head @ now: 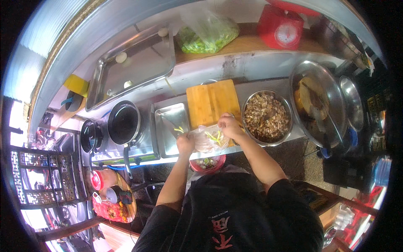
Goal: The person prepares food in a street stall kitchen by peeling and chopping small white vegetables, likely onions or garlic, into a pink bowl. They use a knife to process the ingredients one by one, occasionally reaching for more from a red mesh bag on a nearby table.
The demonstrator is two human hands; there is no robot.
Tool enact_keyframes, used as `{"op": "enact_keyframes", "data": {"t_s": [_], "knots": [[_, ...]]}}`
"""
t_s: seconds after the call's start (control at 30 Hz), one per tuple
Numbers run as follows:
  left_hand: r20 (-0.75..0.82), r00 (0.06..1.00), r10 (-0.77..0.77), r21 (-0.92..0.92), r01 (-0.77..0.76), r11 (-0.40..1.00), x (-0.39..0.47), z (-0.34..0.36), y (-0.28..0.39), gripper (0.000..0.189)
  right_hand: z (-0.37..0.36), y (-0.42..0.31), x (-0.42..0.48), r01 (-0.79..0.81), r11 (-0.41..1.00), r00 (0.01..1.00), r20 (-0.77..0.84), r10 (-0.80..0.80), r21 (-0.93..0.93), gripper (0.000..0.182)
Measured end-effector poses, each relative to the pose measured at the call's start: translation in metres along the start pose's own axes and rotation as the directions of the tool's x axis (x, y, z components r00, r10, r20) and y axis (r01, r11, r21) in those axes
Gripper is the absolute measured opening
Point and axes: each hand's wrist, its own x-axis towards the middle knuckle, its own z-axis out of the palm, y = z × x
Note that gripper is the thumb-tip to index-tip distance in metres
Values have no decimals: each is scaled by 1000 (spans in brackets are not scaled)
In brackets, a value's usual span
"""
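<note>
My left hand (185,143) is closed on a yellow-green vegetable piece (178,129), its tip sticking out above the fingers, and is at the left side of a clear plastic bag (203,141). My right hand (230,126) has its fingers bent together at the bag's upper right; whether they grip the bag or a vegetable piece cannot be told. More yellow-green pieces (214,137) lie on the bag between the hands. Behind the bag lies a wooden cutting board (212,100). A rectangular steel tray (171,116) is at its left, a steel bowl of chopped food (267,118) at its right.
Two black frying pans (124,122) stand on the left. A large steel basin (318,94) is right of the bowl. On the back shelf are a large metal tray (138,60), a bag of chopped greens (204,37) and a red scale (280,28). A red basin (207,163) sits below the counter's edge.
</note>
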Motion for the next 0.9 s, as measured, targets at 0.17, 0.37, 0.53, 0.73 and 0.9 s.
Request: {"op": "enact_keyframes", "data": {"t_s": [0.17,0.37,0.53,0.73,0.9], "knots": [[-67,987,145,-105,-152,983,-5,-7,-10,28,9,18,-3,151,981,981,137,-134,-123,26],[68,997,32,-291,-11,957,-1,-26,-7,26,-14,-49,-1,67,998,998,2,-67,-15,44],[345,936,-73,-665,299,684,-5,-56,-21,42,16,19,-35,-402,820,915,-164,368,-407,51],[267,959,97,-642,102,760,-29,-93,-17,41,29,36,-74,-528,757,849,-233,474,-385,54],[384,912,147,-732,203,650,-34,-95,7,38,21,30,-84,-594,778,791,-325,518,-205,42]]}}
